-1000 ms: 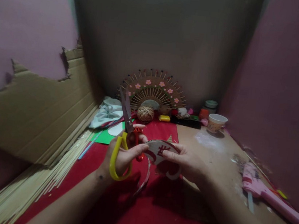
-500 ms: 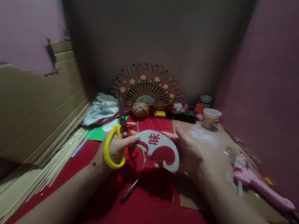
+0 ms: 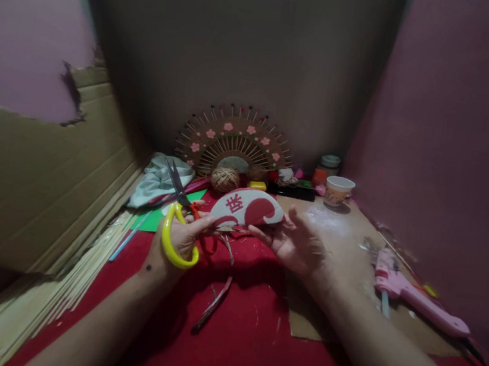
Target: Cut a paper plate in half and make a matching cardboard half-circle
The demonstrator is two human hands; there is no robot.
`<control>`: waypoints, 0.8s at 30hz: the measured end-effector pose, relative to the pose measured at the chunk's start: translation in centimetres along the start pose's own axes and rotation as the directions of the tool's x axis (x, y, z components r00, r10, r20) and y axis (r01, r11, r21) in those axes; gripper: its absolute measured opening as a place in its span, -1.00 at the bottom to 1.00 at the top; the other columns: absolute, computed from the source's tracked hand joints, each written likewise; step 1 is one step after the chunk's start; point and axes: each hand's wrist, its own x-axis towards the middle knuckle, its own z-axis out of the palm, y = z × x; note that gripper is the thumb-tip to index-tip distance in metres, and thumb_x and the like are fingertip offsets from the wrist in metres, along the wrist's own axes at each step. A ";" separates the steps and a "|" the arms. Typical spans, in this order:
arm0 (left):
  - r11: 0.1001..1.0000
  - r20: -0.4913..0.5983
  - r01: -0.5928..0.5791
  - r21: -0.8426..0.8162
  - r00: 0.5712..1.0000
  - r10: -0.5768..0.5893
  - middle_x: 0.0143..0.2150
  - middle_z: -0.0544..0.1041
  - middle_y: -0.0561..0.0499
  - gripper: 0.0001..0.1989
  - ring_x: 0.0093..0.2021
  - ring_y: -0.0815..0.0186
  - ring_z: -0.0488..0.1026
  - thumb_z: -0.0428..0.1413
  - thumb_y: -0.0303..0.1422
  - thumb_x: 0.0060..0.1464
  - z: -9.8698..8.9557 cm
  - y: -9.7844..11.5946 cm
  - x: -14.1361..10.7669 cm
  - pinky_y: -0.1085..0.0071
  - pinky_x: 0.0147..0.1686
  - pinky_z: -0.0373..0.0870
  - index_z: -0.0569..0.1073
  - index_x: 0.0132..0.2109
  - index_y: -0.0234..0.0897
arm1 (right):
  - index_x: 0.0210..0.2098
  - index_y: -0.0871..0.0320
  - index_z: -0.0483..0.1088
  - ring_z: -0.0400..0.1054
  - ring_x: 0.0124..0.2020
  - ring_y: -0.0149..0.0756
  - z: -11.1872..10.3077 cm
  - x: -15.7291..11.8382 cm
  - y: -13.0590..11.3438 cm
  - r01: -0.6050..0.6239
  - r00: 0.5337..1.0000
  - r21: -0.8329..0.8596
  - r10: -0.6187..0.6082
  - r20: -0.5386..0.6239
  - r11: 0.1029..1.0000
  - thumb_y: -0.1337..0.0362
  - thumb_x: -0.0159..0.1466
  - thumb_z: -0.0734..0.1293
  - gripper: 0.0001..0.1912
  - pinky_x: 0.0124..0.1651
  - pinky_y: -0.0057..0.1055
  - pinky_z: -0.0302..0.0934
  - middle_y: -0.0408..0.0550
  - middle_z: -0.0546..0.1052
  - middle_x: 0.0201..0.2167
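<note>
My left hand [image 3: 183, 236] is closed around scissors [image 3: 182, 196] with yellow and orange-red handles, their blades pointing up and away. Pinched by the same hand is the left end of a curved cardboard cutout [image 3: 248, 207], white with red swirls and a red character. Beside the cutout's right end, my right hand [image 3: 301, 247] is open, thumb raised and fingers apart; its fingertips lie at the lower edge, and I cannot tell how firmly they touch. Below the cutout, a thin strip of twisted cord [image 3: 213, 305] lies on the red cloth [image 3: 240, 350].
A stick fan with pink flowers [image 3: 233, 130] stands behind a twine ball [image 3: 225, 179]. On the right are a paper cup [image 3: 339, 190], a cardboard sheet [image 3: 313, 312] and a pink glue gun [image 3: 419, 296]. Thin wooden sticks [image 3: 49, 295] and a cloth [image 3: 161, 178] lie left.
The cutout has turned anticlockwise and tipped back, moving a little up and left. My right hand has opened out at its right end. The scissors stay in my left hand, blades now spread.
</note>
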 end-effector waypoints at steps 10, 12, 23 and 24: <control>0.996 0.087 0.078 0.035 0.993 -0.081 -0.54 0.45 0.13 -0.42 -0.57 0.31 0.47 0.31 -0.40 -0.43 1.0 -0.8 -1.7 0.39 -0.57 0.48 0.28 -0.18 -0.39 | -0.36 0.21 0.44 0.37 -0.38 -0.29 0.8 -0.3 2.7 0.214 0.973 -0.538 -0.228 0.043 0.816 0.29 0.07 0.36 -0.86 -0.27 -0.33 0.28 -0.04 0.50 -0.41; 0.995 0.141 0.070 0.070 0.987 -0.079 -0.49 0.44 0.12 -0.39 -0.55 0.31 0.47 0.30 -0.38 -0.38 1.1 -1.0 -2.0 0.37 -0.57 0.48 0.26 -0.12 -0.37 | -0.34 0.22 0.44 0.37 -0.38 -0.30 0.7 -0.3 2.9 0.185 0.979 -0.509 -0.203 0.021 0.841 0.29 0.07 0.36 -0.83 -0.27 -0.34 0.28 -0.03 0.50 -0.39; 0.715 0.286 -0.252 0.653 0.955 0.075 -0.30 0.49 -0.03 -0.66 -0.30 0.26 0.46 -0.02 -0.26 0.05 -0.3 -2.4 -1.9 0.30 -0.29 0.39 0.23 -0.02 -0.24 | -0.49 0.24 0.46 0.43 -0.43 -0.33 -0.1 0.9 1.3 0.216 0.965 -0.081 -0.225 -0.135 0.973 0.37 0.02 0.35 -0.95 -0.23 -0.34 0.31 -0.09 0.55 -0.51; 0.696 0.293 -0.252 0.672 0.954 0.063 -0.27 0.49 -0.04 -0.66 -0.28 0.25 0.46 -0.03 -0.28 0.05 -0.4 -2.4 -1.9 0.30 -0.29 0.39 0.23 -0.01 -0.23 | -0.49 0.24 0.46 0.43 -0.42 -0.32 0.0 0.9 1.2 0.227 0.961 -0.067 -0.234 -0.146 0.972 0.37 0.02 0.35 -0.95 -0.22 -0.33 0.31 -0.08 0.55 -0.50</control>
